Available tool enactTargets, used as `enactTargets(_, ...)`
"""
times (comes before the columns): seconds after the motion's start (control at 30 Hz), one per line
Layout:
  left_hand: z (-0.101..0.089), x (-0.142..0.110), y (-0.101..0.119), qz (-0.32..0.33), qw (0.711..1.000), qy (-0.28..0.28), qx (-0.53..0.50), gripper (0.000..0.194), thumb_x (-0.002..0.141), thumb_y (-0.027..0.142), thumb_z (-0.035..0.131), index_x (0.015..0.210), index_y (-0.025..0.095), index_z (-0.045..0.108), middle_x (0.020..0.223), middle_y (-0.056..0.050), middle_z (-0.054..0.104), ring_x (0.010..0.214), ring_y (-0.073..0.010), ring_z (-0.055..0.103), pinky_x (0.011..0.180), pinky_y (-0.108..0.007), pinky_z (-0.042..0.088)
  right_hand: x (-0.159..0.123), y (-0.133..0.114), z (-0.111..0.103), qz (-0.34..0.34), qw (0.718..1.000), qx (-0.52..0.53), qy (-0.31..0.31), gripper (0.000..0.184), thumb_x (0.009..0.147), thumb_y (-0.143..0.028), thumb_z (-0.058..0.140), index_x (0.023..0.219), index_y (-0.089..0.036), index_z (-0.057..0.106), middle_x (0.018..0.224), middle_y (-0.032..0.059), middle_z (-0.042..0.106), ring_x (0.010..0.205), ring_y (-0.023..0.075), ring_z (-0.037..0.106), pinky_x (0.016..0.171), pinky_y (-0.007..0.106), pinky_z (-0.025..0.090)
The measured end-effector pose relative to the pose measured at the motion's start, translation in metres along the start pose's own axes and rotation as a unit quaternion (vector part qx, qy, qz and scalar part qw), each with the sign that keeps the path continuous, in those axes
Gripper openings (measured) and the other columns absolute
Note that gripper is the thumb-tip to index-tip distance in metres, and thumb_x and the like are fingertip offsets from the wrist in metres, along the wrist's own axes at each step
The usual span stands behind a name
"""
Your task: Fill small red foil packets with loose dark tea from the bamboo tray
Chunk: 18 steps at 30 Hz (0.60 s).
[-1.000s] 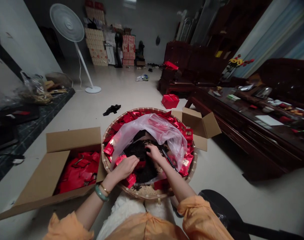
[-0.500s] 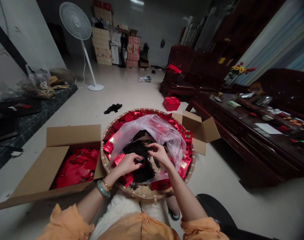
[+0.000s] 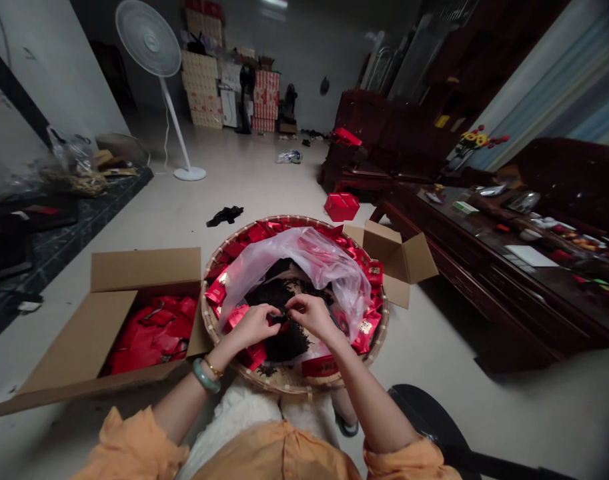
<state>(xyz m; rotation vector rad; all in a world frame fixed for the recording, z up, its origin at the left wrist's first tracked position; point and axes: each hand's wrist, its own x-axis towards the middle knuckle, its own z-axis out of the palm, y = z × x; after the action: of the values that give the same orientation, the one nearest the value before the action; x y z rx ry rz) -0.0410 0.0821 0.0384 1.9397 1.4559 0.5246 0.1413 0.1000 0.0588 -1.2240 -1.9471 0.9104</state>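
A round woven bamboo basket (image 3: 384,328) rests at my lap, with an open translucent plastic bag (image 3: 309,247) in it. Dark, loose shreds like tea leaves (image 3: 287,343) lie in the bag. Over them, my left hand (image 3: 254,327) pinches a small dark object (image 3: 278,319), its kind unclear. My right hand (image 3: 310,315) is closed in a pinch at the object's upper right, fingertips almost meeting the left ones. What the right fingers hold is too small to make out. Shiny red packets (image 3: 368,327) ring the bag inside the basket.
To the left stands an open cardboard box (image 3: 109,337) full of red packets. Another open cardboard box (image 3: 404,260) is behind the basket's right side, near a red box (image 3: 341,207). A dark wooden table (image 3: 464,267) runs along the right; a white fan (image 3: 184,160) stands farther back.
My right hand has moved left and slightly down, from over the dark shreds to the object in my left hand. The left hand has stayed nearly in place.
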Motion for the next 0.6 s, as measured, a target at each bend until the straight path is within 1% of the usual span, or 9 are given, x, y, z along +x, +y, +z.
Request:
enactTargets(0.07,-0.001,0.000,0.001,-0.001,1.000,0.000,-0.003,0.032,0.070,0.027,0.057,0.097,0.014,0.068,0.074,-0.004,0.068,0.066,-0.0165,0.061,0.062,-0.024,0.044,0.000,0.004,-0.002,0.015,0.999,0.005,0.049,0.020,0.070,-0.011,0.053,0.080,-0.018,0.069,0.077,0.0021,0.069,0.071,0.0147,0.062,0.067,0.025,0.048)
enactTargets(0.13,-0.001,-0.001,0.001,0.000,1.000,0.001,-0.008,0.031,0.070,0.026,0.057,0.096,0.015,0.068,0.073,-0.003,0.067,0.064,-0.0157,0.060,0.060,-0.024,0.044,0.000,0.006,-0.003,0.008,0.997,-0.004,0.075,0.021,0.073,-0.012,0.052,0.084,-0.018,0.069,0.085,0.0034,0.069,0.077,0.0151,0.062,0.070,0.026,0.048)
enactTargets(0.2,-0.001,-0.001,0.002,0.006,1.000,0.002,-0.013,0.030,0.070,0.026,0.057,0.096,0.015,0.067,0.073,-0.003,0.066,0.063,-0.0153,0.060,0.059,-0.023,0.043,-0.001,0.007,-0.001,-0.016,0.998,-0.027,0.047,0.022,0.075,-0.015,0.055,0.093,-0.020,0.068,0.092,0.0041,0.068,0.081,0.0152,0.061,0.072,0.026,0.047)
enactTargets(0.27,0.000,-0.001,0.004,0.018,1.000,0.001,-0.014,0.028,0.071,0.025,0.055,0.095,0.015,0.067,0.074,-0.003,0.066,0.063,-0.0148,0.059,0.058,-0.023,0.042,-0.002,0.006,0.004,-0.042,0.997,-0.057,-0.009,0.025,0.075,-0.018,0.060,0.099,-0.021,0.067,0.093,0.0043,0.067,0.079,0.0147,0.060,0.070,0.025,0.046)
enactTargets(0.33,0.001,-0.002,0.005,0.030,0.999,-0.003,-0.012,0.025,0.073,0.024,0.054,0.092,0.014,0.067,0.077,-0.004,0.066,0.062,-0.0142,0.058,0.057,-0.023,0.041,-0.001,0.006,0.010,-0.053,0.993,-0.091,-0.050,0.023,0.075,-0.017,0.062,0.097,-0.021,0.068,0.087,0.0039,0.067,0.075,0.0142,0.060,0.068,0.024,0.045)
enactTargets(0.4,0.001,-0.003,0.005,0.038,0.999,-0.005,-0.008,0.023,0.075,0.027,0.055,0.091,0.015,0.067,0.079,-0.004,0.065,0.063,-0.0141,0.058,0.057,-0.023,0.041,0.000,0.007,0.015,-0.053,0.989,-0.123,-0.059,0.017,0.075,-0.013,0.061,0.088,-0.020,0.070,0.080,0.0034,0.068,0.074,0.0145,0.060,0.069,0.024,0.045)
enactTargets(0.5,0.000,-0.004,0.002,0.049,0.999,-0.009,0.003,0.027,0.074,0.035,0.061,0.092,0.015,0.066,0.083,-0.004,0.064,0.065,-0.0144,0.058,0.060,-0.024,0.041,0.003,0.010,0.013,-0.050,0.989,-0.139,-0.029,0.018,0.074,-0.008,0.058,0.080,-0.020,0.070,0.078,0.0032,0.068,0.074,0.0148,0.061,0.070,0.024,0.045)
enactTargets(0.53,-0.001,-0.004,0.001,0.058,0.998,-0.011,0.013,0.027,0.073,0.035,0.064,0.092,0.015,0.065,0.085,-0.004,0.064,0.067,-0.0149,0.058,0.062,-0.024,0.042,0.004,0.011,0.010,-0.050,0.989,-0.135,-0.011,0.019,0.073,-0.007,0.057,0.080,-0.020,0.070,0.078,0.0032,0.068,0.073,0.0148,0.061,0.070,0.025,0.045)
enactTargets(0.6,-0.001,-0.005,-0.002,0.085,0.995,-0.022,0.041,0.021,0.073,0.029,0.066,0.088,0.015,0.065,0.086,-0.005,0.063,0.073,-0.0159,0.059,0.067,-0.025,0.042,0.005,0.013,0.003,-0.046,0.991,-0.120,0.039,0.021,0.074,-0.007,0.054,0.080,-0.019,0.069,0.079,0.0036,0.067,0.074,0.0151,0.061,0.071,0.026,0.046)
